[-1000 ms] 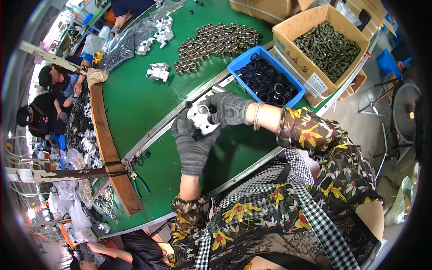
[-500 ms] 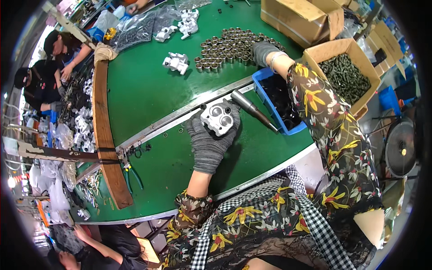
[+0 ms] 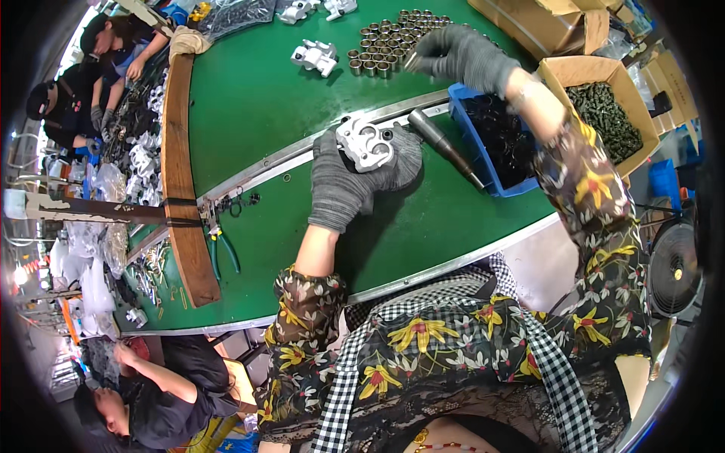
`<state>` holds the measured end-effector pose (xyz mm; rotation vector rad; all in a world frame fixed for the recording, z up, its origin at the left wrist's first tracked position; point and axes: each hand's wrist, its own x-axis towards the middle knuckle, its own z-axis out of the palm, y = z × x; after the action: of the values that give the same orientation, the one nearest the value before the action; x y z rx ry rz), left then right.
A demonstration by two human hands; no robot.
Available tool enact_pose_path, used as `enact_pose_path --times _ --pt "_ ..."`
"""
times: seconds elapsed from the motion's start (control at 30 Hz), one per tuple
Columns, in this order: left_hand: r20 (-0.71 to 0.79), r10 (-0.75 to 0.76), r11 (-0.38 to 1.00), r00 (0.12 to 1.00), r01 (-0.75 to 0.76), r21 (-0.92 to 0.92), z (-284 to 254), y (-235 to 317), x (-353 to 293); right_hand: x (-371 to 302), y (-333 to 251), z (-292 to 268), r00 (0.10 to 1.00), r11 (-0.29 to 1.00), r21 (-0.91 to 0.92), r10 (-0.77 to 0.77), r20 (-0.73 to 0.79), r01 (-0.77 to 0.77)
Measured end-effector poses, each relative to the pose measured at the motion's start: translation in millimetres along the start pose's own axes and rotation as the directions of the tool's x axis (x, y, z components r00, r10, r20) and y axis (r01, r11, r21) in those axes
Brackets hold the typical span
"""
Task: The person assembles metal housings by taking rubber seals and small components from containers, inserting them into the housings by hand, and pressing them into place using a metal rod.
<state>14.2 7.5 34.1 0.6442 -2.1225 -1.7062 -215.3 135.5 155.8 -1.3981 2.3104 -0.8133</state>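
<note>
My left hand [image 3: 351, 185], in a grey knit glove, is closed around a silver caliper body [image 3: 367, 146] with round bores facing up. It is held over the green bench, near the metal rail. My right hand [image 3: 472, 59], gloved alike, is raised above the blue bin, to the right of several rows of metal cups [image 3: 384, 47]. Its fingers pinch a metal cup [image 3: 411, 60], seen mostly edge-on. A steel rod tool [image 3: 447, 147] with a thick grip and a tapered end lies between my left hand and the blue bin.
The blue bin [image 3: 495, 189] holds black parts; a cardboard box [image 3: 565, 75] of dark pieces stands beyond it. More caliper bodies [image 3: 315, 57] lie at the back. Pliers [image 3: 219, 245] lie beside a wooden divider [image 3: 178, 151]. Other people work at the left.
My right hand has risen off the rows and now pinches a cup. My left hand still holds the caliper body, now tilted differently. The whole view has shifted.
</note>
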Motion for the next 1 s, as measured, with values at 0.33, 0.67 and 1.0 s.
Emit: enact_pose_path --times 0.33,0.67,1.0 --pt "0.077 -0.07 0.981 0.995 0.054 0.185 -7 25 -4 -16 13 77 0.611 0.53 -0.319 -0.744 0.268 0.786" --pt "0.134 -0.148 0.975 0.98 0.122 0.183 -7 33 0 -4 -8 70 0.621 0.56 -0.277 -0.649 0.439 0.781" --pt "0.07 -0.114 0.953 0.991 0.089 0.289 -3 25 2 1 -45 60 0.708 0.807 -0.243 -0.277 0.649 0.539"
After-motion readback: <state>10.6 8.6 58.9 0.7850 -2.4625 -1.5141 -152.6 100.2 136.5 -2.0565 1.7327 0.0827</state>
